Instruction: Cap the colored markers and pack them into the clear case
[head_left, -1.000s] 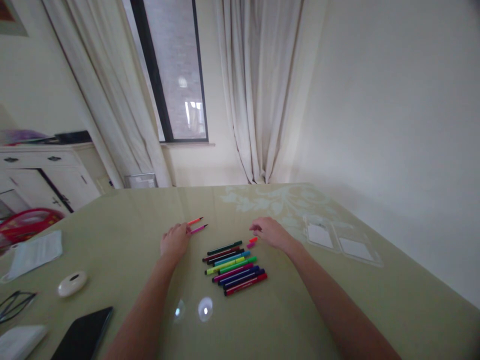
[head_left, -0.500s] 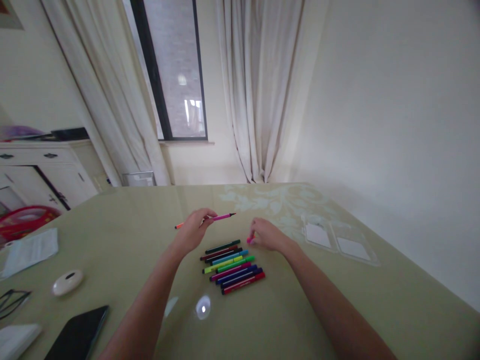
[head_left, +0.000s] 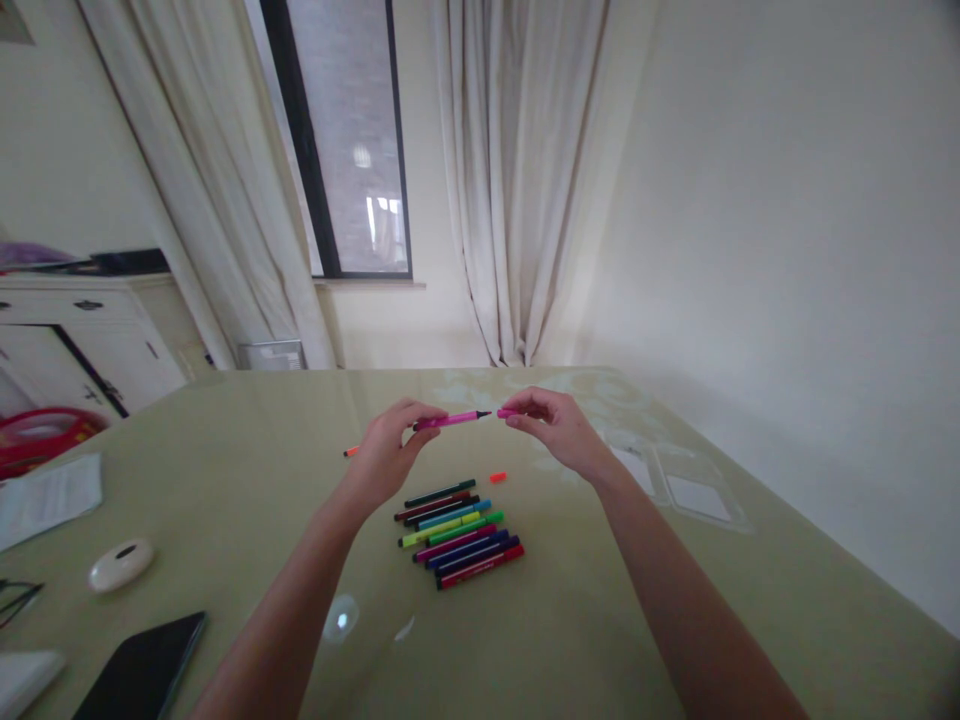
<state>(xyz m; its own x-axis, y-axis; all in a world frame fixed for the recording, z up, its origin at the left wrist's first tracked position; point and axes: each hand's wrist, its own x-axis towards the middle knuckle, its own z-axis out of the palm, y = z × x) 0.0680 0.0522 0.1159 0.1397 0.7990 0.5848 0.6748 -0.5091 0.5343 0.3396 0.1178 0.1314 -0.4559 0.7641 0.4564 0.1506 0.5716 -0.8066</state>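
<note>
Pink pen [head_left: 450, 420] pinched in raised left hand [head_left: 390, 455]; right hand [head_left: 555, 430] pinches its cap [head_left: 506, 413].

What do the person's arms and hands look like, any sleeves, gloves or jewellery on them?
Both forearms are bare as far as the picture shows: no sleeves come into view. The left hand and the right hand wear no gloves. No watch or bracelet shows on either wrist, and no ring can be made out, though the fingers are small in the picture.
</note>
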